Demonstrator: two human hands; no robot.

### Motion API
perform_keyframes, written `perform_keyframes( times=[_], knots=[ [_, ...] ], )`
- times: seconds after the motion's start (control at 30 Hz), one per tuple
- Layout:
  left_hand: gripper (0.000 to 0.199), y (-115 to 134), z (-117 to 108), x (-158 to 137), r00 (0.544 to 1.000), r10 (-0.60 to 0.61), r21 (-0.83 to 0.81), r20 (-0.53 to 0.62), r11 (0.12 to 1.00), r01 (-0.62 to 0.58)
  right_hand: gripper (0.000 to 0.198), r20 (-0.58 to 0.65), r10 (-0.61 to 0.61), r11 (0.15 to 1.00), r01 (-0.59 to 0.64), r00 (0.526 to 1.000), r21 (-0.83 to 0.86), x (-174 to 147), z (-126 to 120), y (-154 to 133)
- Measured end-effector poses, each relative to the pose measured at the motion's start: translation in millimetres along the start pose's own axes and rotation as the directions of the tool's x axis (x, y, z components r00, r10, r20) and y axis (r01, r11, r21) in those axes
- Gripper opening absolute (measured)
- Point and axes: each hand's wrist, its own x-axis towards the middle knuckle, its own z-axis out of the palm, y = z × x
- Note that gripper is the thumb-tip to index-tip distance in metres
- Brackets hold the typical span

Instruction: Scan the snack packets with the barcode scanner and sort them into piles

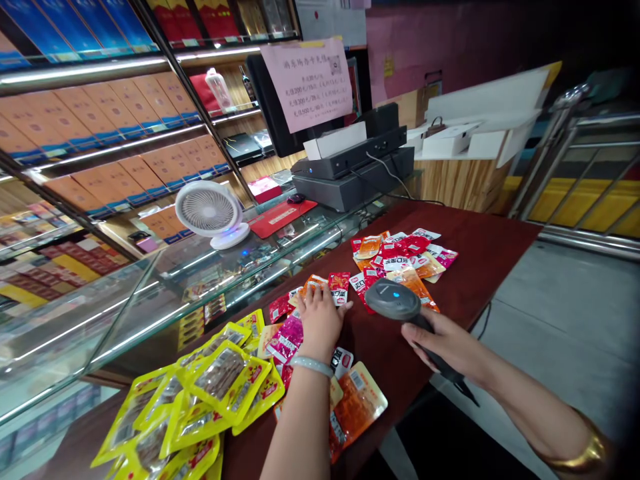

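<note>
My right hand (pixel 443 340) is wrapped round the handle of a grey barcode scanner (pixel 393 298), whose head points left over the table. Fingers stretched out, my left hand (pixel 320 317) rests palm down on small snack packets, touching an orange packet (pixel 315 283) at its fingertips. Beside it lie a red packet (pixel 339 283) and a purple packet (pixel 287 339). Under my left wrist and forearm, larger orange packets (pixel 363 397) are partly covered. A loose pile of red, white and orange packets (pixel 400 253) lies beyond the scanner. Yellow-edged packets (pixel 220 380) are heaped to the left.
The packets lie on a dark red table (pixel 480 247) against a glass display counter (pixel 165 293). On the counter stand a white fan (pixel 210 210), a cash drawer (pixel 355 175) and a monitor bearing a pink sign (pixel 307 83). Metal railings (pixel 585 167) are at the right.
</note>
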Motion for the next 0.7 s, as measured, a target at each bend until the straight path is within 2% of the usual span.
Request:
perform_keyframes(
  times=[0.13, 0.27, 0.33, 0.43, 0.53, 0.6, 0.7],
  knots=[
    [0.062, 4.2, 3.2, 0.3, 0.996, 0.077, 0.003, 0.045, 0.997, -0.077, 0.037, 0.000, -0.004, 1.000, 0.004, 1.000, -0.027, -0.1, 0.5, -2.0],
    [0.038, 5.2, -3.8, 4.2, 0.994, 0.092, -0.023, 0.064, 0.996, -0.090, 0.039, 0.001, 0.012, 1.000, -0.012, 1.000, -0.028, 1.8, 0.6, -4.1],
    [0.034, 5.5, -7.1, 5.4, 0.994, 0.081, -0.033, 0.070, 0.996, -0.079, 0.040, 0.003, 0.012, 1.000, -0.012, 1.000, -0.021, 2.8, 0.7, -4.5],
    [0.046, 7.1, -6.9, 4.2, 0.997, 0.073, -0.063, 0.010, 0.995, -0.072, 0.041, -0.002, 0.010, 1.000, -0.010, 1.000, -0.020, 3.4, 0.9, -5.0],
    [0.062, 9.6, -1.7, 0.9, 0.987, 0.159, -0.088, 0.009, 0.984, -0.158, 0.041, 0.001, 0.005, 1.000, -0.005, 1.000, -0.020, 3.0, 1.2, -6.1],
    [0.060, 11.1, 0.9, -0.3, 0.976, 0.213, -0.096, 0.053, 0.974, -0.207, 0.040, 0.004, 0.007, 1.000, -0.007, 1.000, -0.016, 2.6, 1.6, -7.3],
    [0.056, 13.4, -1.5, 1.6, 0.980, 0.190, -0.065, 0.057, 0.980, -0.186, 0.040, -0.007, 0.017, 1.000, -0.017, 1.000, -0.022, 2.4, 2.6, -8.7]
  ],
)
